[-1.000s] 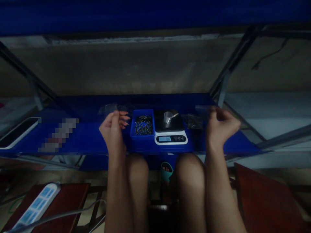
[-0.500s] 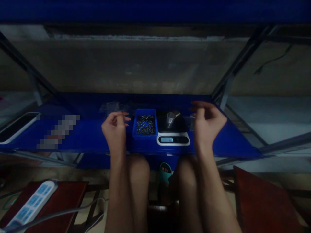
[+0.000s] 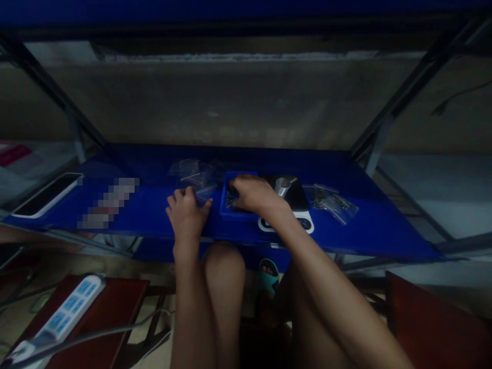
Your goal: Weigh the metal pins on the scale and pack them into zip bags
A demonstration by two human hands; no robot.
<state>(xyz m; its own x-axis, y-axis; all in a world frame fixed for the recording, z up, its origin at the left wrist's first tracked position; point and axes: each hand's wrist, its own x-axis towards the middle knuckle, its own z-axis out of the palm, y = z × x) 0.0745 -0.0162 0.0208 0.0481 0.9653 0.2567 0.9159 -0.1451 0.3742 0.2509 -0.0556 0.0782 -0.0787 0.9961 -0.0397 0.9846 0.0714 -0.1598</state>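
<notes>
My right hand [image 3: 251, 193] reaches into the blue bin [image 3: 240, 216], its fingers curled down among small dark metal pieces [image 3: 229, 199] that look like screws. The fingertips are partly hidden, so whether they grip any piece cannot be seen. My left hand [image 3: 188, 212] is open, fingers spread, at the near edge of a loose pile of clear plastic bags [image 3: 194, 171]. Right of the bin stands a digital scale [image 3: 298, 197] with a clear cup [image 3: 283, 186] on its black plate. My right forearm covers part of the scale's display.
Filled clear bags [image 3: 338, 205] lie right of the scale on the blue shelf [image 3: 384, 230]. A phone-like white-framed device [image 3: 49, 195] lies at the left. A white power strip [image 3: 73, 307] rests on a brown stool [image 3: 115, 302]. Metal posts [image 3: 392, 107] flank the shelf.
My right hand has moved left from beside the scale into the bin, uncovering the filled bags. My left hand has opened from a loose curl near the plastic bags. The view has shifted slightly.
</notes>
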